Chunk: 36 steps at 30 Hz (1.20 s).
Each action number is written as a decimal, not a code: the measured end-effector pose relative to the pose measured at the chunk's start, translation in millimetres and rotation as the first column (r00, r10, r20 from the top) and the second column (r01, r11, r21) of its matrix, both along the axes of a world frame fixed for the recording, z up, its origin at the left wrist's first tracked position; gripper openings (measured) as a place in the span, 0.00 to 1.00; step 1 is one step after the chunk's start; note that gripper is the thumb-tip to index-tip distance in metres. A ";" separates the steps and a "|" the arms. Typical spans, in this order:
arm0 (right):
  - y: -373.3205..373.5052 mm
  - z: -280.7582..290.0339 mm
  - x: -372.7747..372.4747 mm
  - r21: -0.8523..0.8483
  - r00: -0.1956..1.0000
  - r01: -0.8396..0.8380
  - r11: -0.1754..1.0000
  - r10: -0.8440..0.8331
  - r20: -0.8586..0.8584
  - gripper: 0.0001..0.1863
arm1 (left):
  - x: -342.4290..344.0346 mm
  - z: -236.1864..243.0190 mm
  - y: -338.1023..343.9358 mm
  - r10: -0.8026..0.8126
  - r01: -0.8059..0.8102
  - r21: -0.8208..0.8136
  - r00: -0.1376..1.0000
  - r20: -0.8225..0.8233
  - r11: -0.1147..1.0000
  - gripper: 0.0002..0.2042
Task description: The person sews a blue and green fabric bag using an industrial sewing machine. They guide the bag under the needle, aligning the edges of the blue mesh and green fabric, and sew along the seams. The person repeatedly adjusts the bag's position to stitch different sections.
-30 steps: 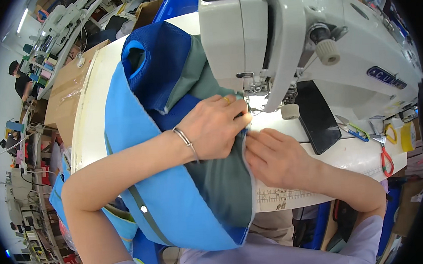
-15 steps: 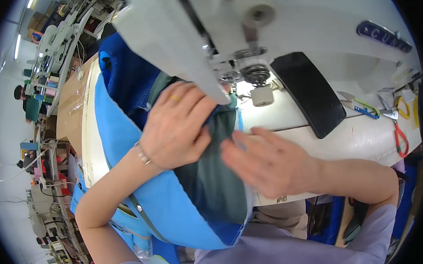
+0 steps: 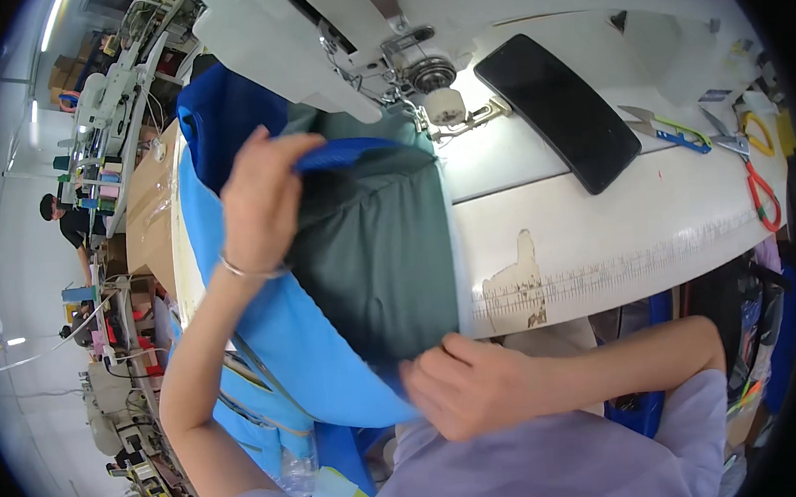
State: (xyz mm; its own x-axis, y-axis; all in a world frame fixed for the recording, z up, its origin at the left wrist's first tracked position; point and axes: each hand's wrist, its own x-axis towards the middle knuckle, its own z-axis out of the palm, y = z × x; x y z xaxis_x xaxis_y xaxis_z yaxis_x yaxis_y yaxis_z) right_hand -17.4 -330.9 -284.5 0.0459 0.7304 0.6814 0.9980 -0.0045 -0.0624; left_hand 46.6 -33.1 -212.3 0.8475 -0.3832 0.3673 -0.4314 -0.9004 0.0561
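A sewn fabric piece [image 3: 280,349], light blue outside with a grey-green lining [image 3: 371,260] and dark blue parts, lies across the table from the sewing machine [image 3: 432,71] down to my lap. My left hand [image 3: 265,198] is closed on a dark blue edge of it, lifting that layer away from the lining. At the near corner, my right hand [image 3: 468,387] pinches the fabric's edge with curled fingers. The fabric's far end lies beside the machine's needle area, partly hidden under the machine head. A zipper runs along the light blue side.
A black smartphone [image 3: 559,112] lies right of the needle area. Farther right are thread snips [image 3: 666,128] and red-and-yellow-handled scissors [image 3: 752,164]. A ruler strip [image 3: 621,265] runs along the table's front edge. Other machines and a person [image 3: 69,225] are at far left.
My left hand has moved away from the needle area, raising a dark blue layer. My right hand has come down toward me to the fabric's near corner. The lining is now more exposed.
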 end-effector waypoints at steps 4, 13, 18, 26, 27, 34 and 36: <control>28.7 -19.0 -24.7 0.197 0.947 0.134 0.971 -0.066 -0.315 0.15 | 9.0 46.3 -45.7 -0.222 0.199 0.107 0.930 0.293 0.974 0.10; -6.1 -32.7 -39.3 0.076 0.969 0.049 0.996 -0.029 -0.243 0.13 | -77.3 -20.5 -87.2 -0.167 0.168 0.206 0.986 -0.024 0.964 0.04; -15.2 1.8 -35.7 0.114 0.961 0.061 0.992 -0.027 -0.276 0.11 | -50.8 34.6 -68.2 0.249 -0.311 -0.168 0.917 -0.313 0.935 0.08; -21.6 -13.9 -33.1 0.078 0.960 0.007 0.997 0.015 -0.280 0.11 | -51.2 13.1 -79.0 -0.111 0.091 -0.081 0.953 -0.282 0.993 0.01; -21.8 -20.9 -33.9 0.097 0.958 0.031 0.995 -0.002 -0.287 0.12 | -51.3 13.4 -78.7 -0.094 0.071 -0.089 0.952 -0.291 0.993 0.01; -18.6 -35.3 -20.1 0.150 0.920 0.259 0.954 -0.196 -0.338 0.14 | -53.1 10.3 -88.8 -0.106 0.093 -0.060 0.953 -0.284 0.994 0.02; -17.3 -36.8 -16.5 0.153 0.927 0.227 0.962 -0.165 -0.336 0.15 | -50.3 17.1 -90.0 -0.110 0.116 0.013 0.966 -0.236 0.993 0.04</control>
State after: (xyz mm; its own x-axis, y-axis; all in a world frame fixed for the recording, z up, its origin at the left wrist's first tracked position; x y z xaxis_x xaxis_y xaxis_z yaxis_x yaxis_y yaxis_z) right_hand -33.9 -348.2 -321.4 0.4118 0.5463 0.7294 0.9056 -0.1558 -0.3945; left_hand -3.6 -123.1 -195.2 0.8592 -0.4885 0.1520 -0.5083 -0.8490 0.1444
